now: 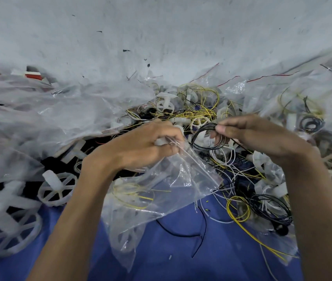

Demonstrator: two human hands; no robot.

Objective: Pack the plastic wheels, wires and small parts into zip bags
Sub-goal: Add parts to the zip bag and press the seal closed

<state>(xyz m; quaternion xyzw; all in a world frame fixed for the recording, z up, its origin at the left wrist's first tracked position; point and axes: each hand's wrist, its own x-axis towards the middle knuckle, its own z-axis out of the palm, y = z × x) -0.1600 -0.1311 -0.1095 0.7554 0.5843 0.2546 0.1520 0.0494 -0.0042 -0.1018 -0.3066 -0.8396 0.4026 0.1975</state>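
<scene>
Blue cloth [151, 266] sits at 6 o'clock, above it left hand [146, 142] pinches the zip bag [181, 179] mouth, right hand [262, 136] at 2 o'clock has fingers clamped on a black wire coil [205, 127].

The widest open stretch is the pale grey surface [161, 27] beyond the heap, where only dark specks and a few stray red wires [272, 76] lie. Nearer, the blue cloth [171, 260] shows bare between the forearms, crossed by one loose black wire [173, 233].

The left side is blocked by crumpled clear bags [39, 110], with white plastic wheels [56, 188] crowded below them. Ahead, a tangle of yellow and black wires [197, 110] lies over more wheels. To the right, filled bags [302, 102] and wire coils [262, 207] cover the cloth.

The gap between the left hand [140, 147] and right hand [252, 136] is narrow — the gripped zip bag [171, 179] and the pinched black wire coil [203, 136] fill it.
</scene>
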